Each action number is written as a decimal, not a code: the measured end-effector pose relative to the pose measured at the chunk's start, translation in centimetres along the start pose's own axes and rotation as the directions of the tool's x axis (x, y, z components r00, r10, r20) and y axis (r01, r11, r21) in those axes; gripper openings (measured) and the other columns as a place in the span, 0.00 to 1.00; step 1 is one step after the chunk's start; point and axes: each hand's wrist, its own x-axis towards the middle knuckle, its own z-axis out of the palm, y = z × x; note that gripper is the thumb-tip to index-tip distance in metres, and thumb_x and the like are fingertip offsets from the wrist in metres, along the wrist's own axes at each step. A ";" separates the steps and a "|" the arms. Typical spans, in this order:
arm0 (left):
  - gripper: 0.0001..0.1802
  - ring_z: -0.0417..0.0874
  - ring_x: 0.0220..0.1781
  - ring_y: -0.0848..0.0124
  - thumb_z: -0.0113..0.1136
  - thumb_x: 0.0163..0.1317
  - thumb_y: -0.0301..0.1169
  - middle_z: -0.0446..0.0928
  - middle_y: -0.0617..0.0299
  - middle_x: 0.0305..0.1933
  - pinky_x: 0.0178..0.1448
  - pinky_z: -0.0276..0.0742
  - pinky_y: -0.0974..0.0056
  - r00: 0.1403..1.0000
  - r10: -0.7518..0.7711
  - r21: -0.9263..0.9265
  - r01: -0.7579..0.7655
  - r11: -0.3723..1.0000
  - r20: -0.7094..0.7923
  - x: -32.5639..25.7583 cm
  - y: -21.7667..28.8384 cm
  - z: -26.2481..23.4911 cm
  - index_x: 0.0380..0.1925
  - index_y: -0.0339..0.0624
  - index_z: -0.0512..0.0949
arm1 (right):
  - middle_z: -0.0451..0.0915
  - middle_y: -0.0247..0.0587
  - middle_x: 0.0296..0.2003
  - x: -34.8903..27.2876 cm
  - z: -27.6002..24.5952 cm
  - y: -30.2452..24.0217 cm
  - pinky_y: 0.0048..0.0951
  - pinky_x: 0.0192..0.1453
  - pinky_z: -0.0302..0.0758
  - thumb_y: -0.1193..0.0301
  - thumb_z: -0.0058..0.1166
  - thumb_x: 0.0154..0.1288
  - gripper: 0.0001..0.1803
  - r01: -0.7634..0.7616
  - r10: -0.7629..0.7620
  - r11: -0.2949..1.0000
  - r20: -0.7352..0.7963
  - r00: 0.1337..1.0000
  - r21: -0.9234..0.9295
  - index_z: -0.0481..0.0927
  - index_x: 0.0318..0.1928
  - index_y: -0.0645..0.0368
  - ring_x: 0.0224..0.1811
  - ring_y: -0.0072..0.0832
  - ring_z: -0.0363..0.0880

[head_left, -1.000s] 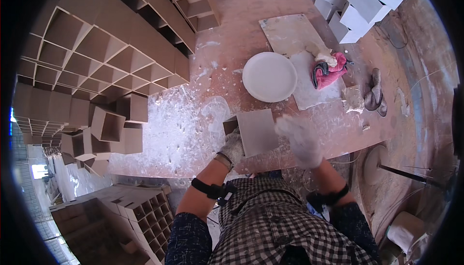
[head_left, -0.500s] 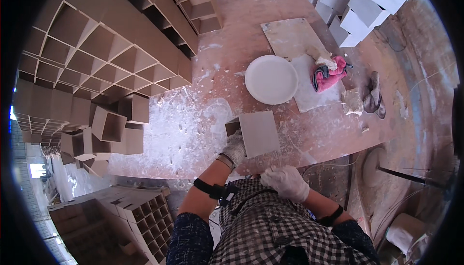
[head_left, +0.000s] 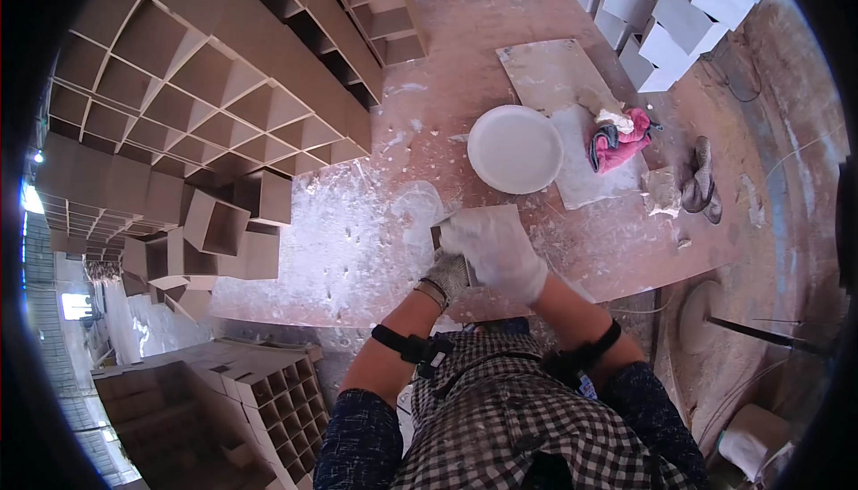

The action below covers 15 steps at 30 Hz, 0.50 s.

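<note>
White-dusted gloves on both hands. Right hand (head_left: 497, 253) lies flat, palm down, on top of a square brown clay box (head_left: 487, 222), covering most of its upper face; fingers spread, not clamped. Left hand (head_left: 446, 274) grips the box's near-left edge from below, fingers curled on it. Box sits on the reddish counter (head_left: 617, 249), near its front edge, just below a round white plate (head_left: 516, 148) that is close but not touching. Left of the box, a patch of white powder and chips (head_left: 349, 240) on the counter. Right of the plate: pale flat slab (head_left: 581, 164), with a pink rag (head_left: 618, 139) on its top right corner. Grey glove-like item (head_left: 702, 181) further right. Stacked brown open-faced clay boxes (head_left: 206, 123) fill the left side; white ones (head_left: 679, 7) are stacked top right. Black straps on both wrists, checked shirt at bottom.
</note>
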 end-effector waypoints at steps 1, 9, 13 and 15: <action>0.29 0.67 0.65 0.58 0.54 0.60 0.44 0.67 0.52 0.63 0.64 0.67 0.57 1.000 -0.010 0.002 0.010 1.000 -0.009 -0.5 -0.7 0.1 0.61 0.46 0.67 | 0.78 0.36 0.28 -0.7 -0.2 -1.6 0.33 0.38 0.71 0.74 0.50 0.51 0.05 -0.015 0.029 0.996 0.160 0.987 -0.089 0.77 0.30 0.55 0.36 0.33 0.78; 0.21 0.72 0.61 0.60 0.49 0.64 0.40 0.70 0.50 0.61 0.62 0.69 0.56 0.900 -0.401 -0.596 0.418 0.685 0.170 -0.9 3.5 -3.1 0.56 0.44 0.72 | 0.76 0.35 0.28 -12.7 -2.2 -3.4 0.30 0.36 0.71 0.72 0.51 0.59 0.03 -0.073 -0.019 0.932 0.248 0.969 0.355 0.78 0.33 0.54 0.31 0.34 0.76; 0.20 0.73 0.60 0.62 0.48 0.66 0.37 0.71 0.52 0.60 0.62 0.69 0.58 0.950 -0.270 -0.589 0.309 0.746 0.157 -1.7 2.3 -4.2 0.56 0.44 0.72 | 0.78 0.41 0.27 -12.0 -4.7 -4.1 0.26 0.37 0.71 0.72 0.48 0.67 0.11 -0.409 0.723 -0.040 0.309 0.617 0.911 0.80 0.29 0.62 0.29 0.34 0.74; 0.20 0.73 0.60 0.62 0.48 0.66 0.37 0.71 0.52 0.60 0.61 0.70 0.58 0.968 -0.187 0.018 0.186 0.982 0.165 -2.0 3.4 -5.5 0.56 0.44 0.72 | 0.78 0.42 0.26 -12.0 -4.5 -3.0 0.27 0.37 0.71 0.73 0.50 0.67 0.08 -0.490 0.617 0.507 0.098 0.781 0.710 0.79 0.32 0.63 0.30 0.35 0.75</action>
